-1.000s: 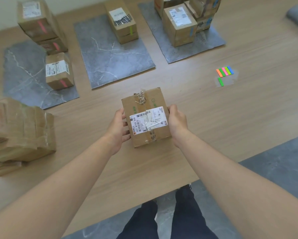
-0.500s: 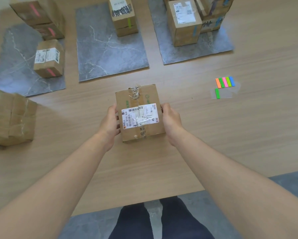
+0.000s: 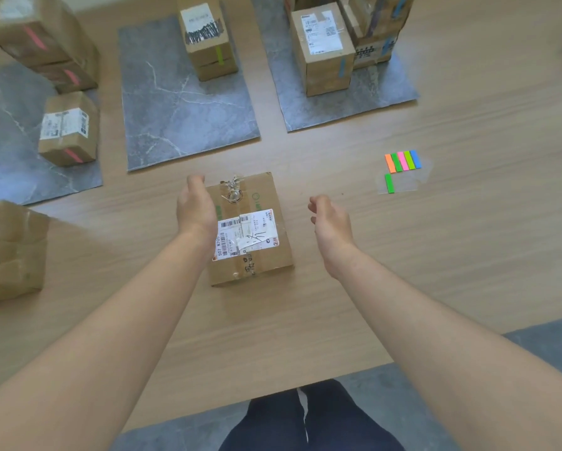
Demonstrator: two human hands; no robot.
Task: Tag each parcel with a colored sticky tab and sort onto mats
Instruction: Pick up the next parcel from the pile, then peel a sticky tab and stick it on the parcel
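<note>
Both my hands hold nothing. My left hand (image 3: 196,208) is over the left edge of the box (image 3: 256,232), fingers (image 3: 195,181) loosely bent; I cannot tell if it touches. My right hand (image 3: 331,221) is beside the box, apart from it, fingers half curled. The box sits flat on the surface (image 3: 435,255). Bare wood lies between it and the sticky tabs (image 3: 402,161) and the gray mats (image 3: 188,102).

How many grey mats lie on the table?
3: the left mat under pink-tagged parcels, the middle mat under a green-tagged parcel, the right mat under blue-tagged parcels. None seems hidden, though the left mat runs off-frame.
</note>
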